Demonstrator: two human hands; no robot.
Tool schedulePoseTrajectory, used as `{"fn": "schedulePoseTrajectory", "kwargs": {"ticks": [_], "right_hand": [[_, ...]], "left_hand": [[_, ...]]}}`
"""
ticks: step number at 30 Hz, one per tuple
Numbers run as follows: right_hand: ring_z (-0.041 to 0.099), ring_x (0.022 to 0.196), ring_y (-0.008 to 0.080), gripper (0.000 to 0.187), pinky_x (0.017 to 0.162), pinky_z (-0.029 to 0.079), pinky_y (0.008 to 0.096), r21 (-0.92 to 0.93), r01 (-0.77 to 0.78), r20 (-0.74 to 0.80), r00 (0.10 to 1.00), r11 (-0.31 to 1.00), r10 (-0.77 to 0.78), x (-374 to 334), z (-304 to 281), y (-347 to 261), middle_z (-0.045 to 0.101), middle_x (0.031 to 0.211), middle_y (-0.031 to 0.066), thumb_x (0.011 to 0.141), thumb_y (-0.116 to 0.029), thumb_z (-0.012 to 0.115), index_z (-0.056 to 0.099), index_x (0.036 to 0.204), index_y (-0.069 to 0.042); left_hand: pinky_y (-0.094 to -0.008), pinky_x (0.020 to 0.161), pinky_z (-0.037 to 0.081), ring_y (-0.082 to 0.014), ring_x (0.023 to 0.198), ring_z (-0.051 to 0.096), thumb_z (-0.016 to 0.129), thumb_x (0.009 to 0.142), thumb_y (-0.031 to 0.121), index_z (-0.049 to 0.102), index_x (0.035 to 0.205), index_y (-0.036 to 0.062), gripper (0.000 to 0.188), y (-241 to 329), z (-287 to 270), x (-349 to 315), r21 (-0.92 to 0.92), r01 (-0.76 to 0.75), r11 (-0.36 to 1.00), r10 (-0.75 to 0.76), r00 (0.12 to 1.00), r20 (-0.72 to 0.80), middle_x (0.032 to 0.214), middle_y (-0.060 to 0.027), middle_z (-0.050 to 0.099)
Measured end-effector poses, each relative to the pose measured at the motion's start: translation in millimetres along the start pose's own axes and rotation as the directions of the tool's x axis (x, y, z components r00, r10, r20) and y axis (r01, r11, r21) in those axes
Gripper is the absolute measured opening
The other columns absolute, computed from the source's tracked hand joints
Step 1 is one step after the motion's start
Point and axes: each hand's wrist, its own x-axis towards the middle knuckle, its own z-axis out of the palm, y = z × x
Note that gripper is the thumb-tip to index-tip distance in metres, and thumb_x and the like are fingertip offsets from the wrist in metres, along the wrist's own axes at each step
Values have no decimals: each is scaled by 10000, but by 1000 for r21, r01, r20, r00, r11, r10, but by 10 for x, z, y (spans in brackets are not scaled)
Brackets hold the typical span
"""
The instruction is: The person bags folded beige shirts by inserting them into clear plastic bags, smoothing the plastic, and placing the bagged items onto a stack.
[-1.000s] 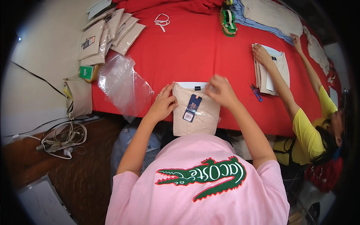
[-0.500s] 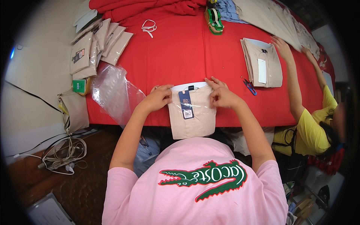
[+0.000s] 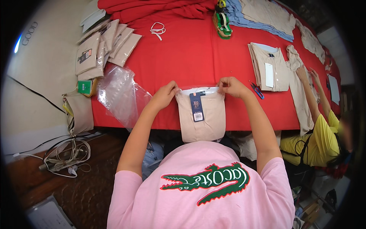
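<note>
A folded beige shirt [image 3: 214,119] lies at the table's near edge in front of me, inside a clear plastic bag [image 3: 183,87]. A dark blue hang tag [image 3: 197,106] rests on the shirt's front, below a white collar insert. My left hand [image 3: 167,94] is closed in a pinch on the bag's far left corner. At the far right corner, my right hand [image 3: 231,87] pinches the bag in the same way. The film between both hands looks stretched above the collar.
Bagged beige garments [image 3: 88,57] pile up at left, beside loose clear bags [image 3: 116,91]. At right are a stack of folded shirts [image 3: 280,70], blue snips [image 3: 257,91] and a co-worker's hands [image 3: 307,76] on a beige garment [image 3: 299,91]. A green tape dispenser [image 3: 222,24] stands farther back.
My hands have shifted from the shirt's sides to the bag's far corners, pulling the film taut. The co-worker has brought a beige garment toward the near edge.
</note>
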Motion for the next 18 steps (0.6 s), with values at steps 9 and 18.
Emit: {"fn": "schedulePoseTrajectory", "kwargs": {"ticks": [9,18], "right_hand": [[762,859,299,377,814,585,407,-160,166,-423,879,973,-219,43,326,-304,778,910,178,1034,-353,700,806,1022,8],[732,711,230,584,753,593,376,-342,-182,-44,983,922,177,532,540,-671,771,751,155,1023,-517,704,839,836,19]], "left_hand": [[-409,1065,503,-275,1190,676,700,1026,123,635,1098,8,150,171,-20,-168,147,-260,954,272,960,-64,1164,-144,741],[-476,1190,368,-273,1148,672,821,924,259,782,1106,87,253,221,308,-200,372,-167,913,198,979,-47,1108,-83,747]]}}
